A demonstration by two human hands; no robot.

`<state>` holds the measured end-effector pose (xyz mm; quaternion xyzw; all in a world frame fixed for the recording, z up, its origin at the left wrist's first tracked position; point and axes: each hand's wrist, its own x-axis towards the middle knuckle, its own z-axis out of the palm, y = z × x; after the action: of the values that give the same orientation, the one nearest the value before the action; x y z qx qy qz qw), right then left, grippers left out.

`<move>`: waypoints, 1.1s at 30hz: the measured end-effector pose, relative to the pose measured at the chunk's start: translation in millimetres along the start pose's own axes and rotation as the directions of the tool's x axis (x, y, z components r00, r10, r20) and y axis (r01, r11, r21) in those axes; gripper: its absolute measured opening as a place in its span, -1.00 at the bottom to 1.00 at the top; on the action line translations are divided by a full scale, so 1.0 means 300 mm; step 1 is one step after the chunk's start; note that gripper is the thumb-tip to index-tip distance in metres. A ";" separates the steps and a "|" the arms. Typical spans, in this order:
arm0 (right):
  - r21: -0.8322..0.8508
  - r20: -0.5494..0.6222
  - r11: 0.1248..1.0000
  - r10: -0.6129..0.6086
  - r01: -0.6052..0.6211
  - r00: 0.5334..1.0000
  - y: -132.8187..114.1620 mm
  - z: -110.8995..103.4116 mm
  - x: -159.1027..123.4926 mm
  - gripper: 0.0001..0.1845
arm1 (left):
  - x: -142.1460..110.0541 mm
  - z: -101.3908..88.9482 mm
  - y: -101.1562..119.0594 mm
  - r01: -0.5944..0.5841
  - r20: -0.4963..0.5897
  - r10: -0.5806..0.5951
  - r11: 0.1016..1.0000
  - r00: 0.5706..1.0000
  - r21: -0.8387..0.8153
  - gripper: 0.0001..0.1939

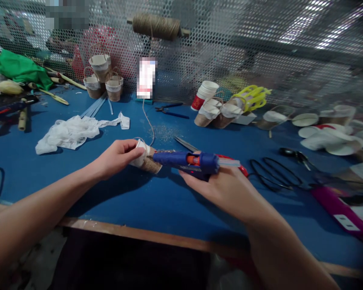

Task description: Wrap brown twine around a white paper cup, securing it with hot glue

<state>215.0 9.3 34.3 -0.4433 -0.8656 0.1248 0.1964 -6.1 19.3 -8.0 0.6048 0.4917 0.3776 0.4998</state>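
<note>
Low over the blue table, my left hand (124, 157) is closed on a small paper cup (151, 164) lying tilted on its side, its lower part wrapped in brown twine and its rim white. My right hand (218, 189) grips a blue hot glue gun (175, 160) with a clear glue stick (230, 162) out of its back. The gun's nozzle is at the twine-wrapped side of the cup; whether it touches cannot be made out. A strand of twine (149, 121) runs from the cup up toward a spool (155, 26). Scissors (186, 143) lie partly hidden behind the gun.
White lace fabric (69, 133) lies at left, near stacked twine-wrapped cups (99, 66). Pliers (172, 110) and more cups (210, 110) stand toward the back. At right are a black cable (275, 173) and a purple power strip (335, 209). Metal mesh (245, 52) closes the back.
</note>
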 end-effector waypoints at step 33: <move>-0.186 -0.082 0.978 -0.107 0.090 0.991 0.041 -0.003 -0.012 -0.78 | 0.000 -0.004 0.005 -0.081 0.060 0.078 0.995 0.995 0.060 -0.76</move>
<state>226.1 13.5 29.4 -0.4211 -0.8845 0.0149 0.2004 -6.8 19.5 -6.2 0.6497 0.4642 0.3642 0.4794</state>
